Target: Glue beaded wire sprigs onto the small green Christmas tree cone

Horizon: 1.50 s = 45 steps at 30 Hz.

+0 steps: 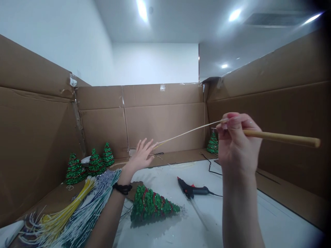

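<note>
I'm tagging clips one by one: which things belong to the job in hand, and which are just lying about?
Likely in the job:
- wooden handle, in the right hand
- pale strand, pinched there, running to the left hand

Seemingly lying about:
- glue gun
- toppled tree
- strand bundles
- standing trees

Cardboard walls (pixel 165 120) (patched with clear tape (pixel 162 87)) stand around the white desk (pixel 157 239); lights (pixel 235 14) glow in the pale ceiling (pixel 178 24) near a grille (pixel 274 19).
</note>
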Each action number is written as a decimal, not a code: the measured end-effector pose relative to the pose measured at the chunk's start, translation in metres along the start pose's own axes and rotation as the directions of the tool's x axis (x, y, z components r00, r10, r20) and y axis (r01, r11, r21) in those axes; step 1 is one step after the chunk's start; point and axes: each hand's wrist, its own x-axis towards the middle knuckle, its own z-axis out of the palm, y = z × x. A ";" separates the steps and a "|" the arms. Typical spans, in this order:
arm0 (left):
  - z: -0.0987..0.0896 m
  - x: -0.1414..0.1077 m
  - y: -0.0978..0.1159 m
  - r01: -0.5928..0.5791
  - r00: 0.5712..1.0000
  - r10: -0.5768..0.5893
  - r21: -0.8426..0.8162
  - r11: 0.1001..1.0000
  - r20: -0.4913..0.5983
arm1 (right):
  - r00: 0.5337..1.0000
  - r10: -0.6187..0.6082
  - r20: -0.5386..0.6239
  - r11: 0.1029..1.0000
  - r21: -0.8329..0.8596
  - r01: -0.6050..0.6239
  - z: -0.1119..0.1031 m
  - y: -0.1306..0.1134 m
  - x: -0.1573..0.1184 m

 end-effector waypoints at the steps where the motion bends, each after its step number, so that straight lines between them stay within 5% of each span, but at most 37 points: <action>1: 0.003 0.001 -0.003 0.035 0.999 -0.036 0.009 0.999 0.016 | 0.999 0.002 0.038 1.000 -0.016 -0.001 0.003 -0.002 -0.002; 3: -0.002 0.002 -0.002 0.128 0.992 -0.128 -0.059 0.990 0.000 | 0.990 0.031 0.138 0.999 -0.042 -0.026 0.011 -0.001 -0.008; 6: -0.031 0.000 0.020 0.169 0.972 -0.219 -0.380 0.909 -0.091 | 0.948 0.113 0.298 0.992 -0.090 -0.090 0.027 0.004 -0.019; 11: -0.078 -0.010 0.077 0.092 0.988 -0.155 -0.836 0.541 0.009 | 0.812 0.286 0.509 0.957 -0.115 -0.265 0.049 0.013 -0.038; 15: -0.080 -0.014 0.098 0.124 0.974 -0.223 -0.926 0.357 0.045 | 0.685 0.381 0.620 0.913 -0.137 -0.384 0.055 0.022 -0.044; 18: -0.075 -0.013 0.097 0.179 0.956 -0.278 -0.936 0.304 0.093 | 0.656 0.368 0.659 0.923 -0.170 -0.347 0.055 0.030 -0.043; 20: -0.075 -0.013 0.095 0.199 0.950 -0.298 -0.919 0.340 0.095 | 0.681 0.341 0.648 0.940 -0.221 -0.260 0.055 0.033 -0.042; 24: -0.078 -0.013 0.096 0.167 0.941 -0.335 -0.819 0.549 -0.033 | 0.759 0.255 0.599 0.940 -0.337 -0.050 0.056 0.030 -0.045; 27: -0.080 -0.014 0.098 0.165 0.929 -0.351 -0.714 0.680 -0.120 | 0.777 0.187 0.601 0.920 -0.385 0.076 0.057 0.023 -0.047; 32: -0.082 -0.016 0.097 0.170 0.925 -0.356 -0.691 0.703 -0.135 | 0.716 0.112 0.689 0.897 -0.381 0.226 0.055 0.018 -0.046; 36: -0.087 -0.019 0.097 0.185 0.939 -0.327 -0.649 0.738 -0.104 | 0.705 0.122 0.699 0.887 -0.396 0.238 0.054 0.020 -0.045; 45: -0.089 -0.020 0.098 0.241 0.907 -0.352 -0.401 0.884 -0.231 | 0.648 0.196 0.736 0.839 -0.467 0.278 0.051 0.013 -0.044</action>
